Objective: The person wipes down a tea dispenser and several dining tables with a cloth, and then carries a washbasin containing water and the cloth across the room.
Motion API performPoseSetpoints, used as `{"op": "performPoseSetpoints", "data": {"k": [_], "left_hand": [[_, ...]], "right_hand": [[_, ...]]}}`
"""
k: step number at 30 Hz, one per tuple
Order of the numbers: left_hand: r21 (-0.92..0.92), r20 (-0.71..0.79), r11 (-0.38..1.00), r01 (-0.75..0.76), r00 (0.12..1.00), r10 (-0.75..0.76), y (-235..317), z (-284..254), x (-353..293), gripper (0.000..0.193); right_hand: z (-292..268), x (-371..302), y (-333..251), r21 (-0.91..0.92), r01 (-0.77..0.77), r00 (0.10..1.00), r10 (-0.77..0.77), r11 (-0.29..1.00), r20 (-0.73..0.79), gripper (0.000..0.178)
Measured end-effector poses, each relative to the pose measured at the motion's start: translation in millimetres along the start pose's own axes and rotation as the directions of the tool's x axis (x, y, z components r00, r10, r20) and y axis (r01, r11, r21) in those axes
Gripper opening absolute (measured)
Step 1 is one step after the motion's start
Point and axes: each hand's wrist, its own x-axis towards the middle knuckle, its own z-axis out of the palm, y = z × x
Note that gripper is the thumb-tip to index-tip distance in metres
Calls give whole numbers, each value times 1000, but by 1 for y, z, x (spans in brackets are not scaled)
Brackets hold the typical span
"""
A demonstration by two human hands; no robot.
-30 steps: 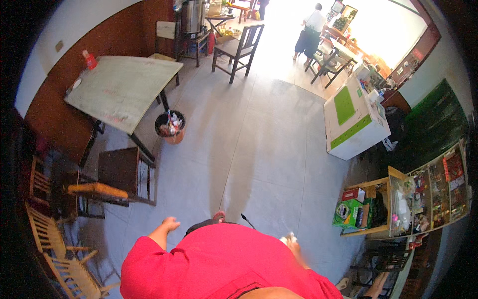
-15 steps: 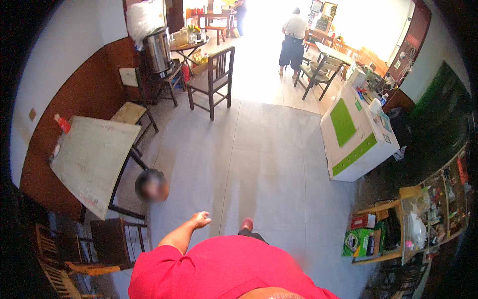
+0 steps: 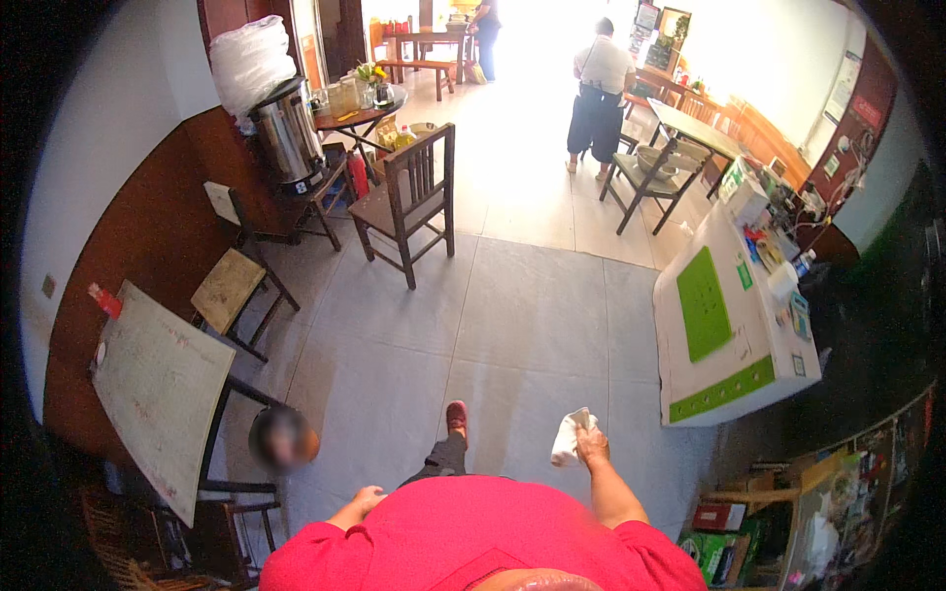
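One wide grey floor (image 3: 532,315) spreads ahead of the person, whose red shirt (image 3: 483,532) fills the lower edge. A white cabinet (image 3: 744,330) with green panels stands to the right, and a worn, pale tabletop (image 3: 163,394) to the left; a dark wooden chair (image 3: 406,207) is farther ahead. Smaller is the white cloth (image 3: 568,440), held above the floor in front of the person's right side, well apart from the cabinet. It looks bunched or folded, its long axis slanting from a narrow far-right corner to a blunter near-left end. It should be light, soft and limp, neither fragile nor likely to slip; the gathered right edge seems the sure place to grip. The right hand (image 3: 593,446) has its fingers closed around that edge. The left hand (image 3: 369,496) is beside the shirt; I cannot tell whether its fingers are loose or clenched.
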Motion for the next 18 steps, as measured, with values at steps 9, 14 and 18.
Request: {"op": "performPoseSetpoints", "data": {"k": [9, 14, 18], "left_hand": [[141, -40, 990, 18, 999, -12, 231, -125, 167, 61], [17, -252, 971, -238, 939, 234, 446, -205, 251, 57], [30, -206, 946, -324, 924, 323, 596, -233, 301, 58]], "right_hand": [[-34, 135, -54, -203, -299, 934, 329, 932, 138, 56], [-57, 204, -54, -222, -397, 894, 430, 890, 124, 57], [-69, 302, -92, -226, -436, 869, 473, 871, 143, 59]]}}
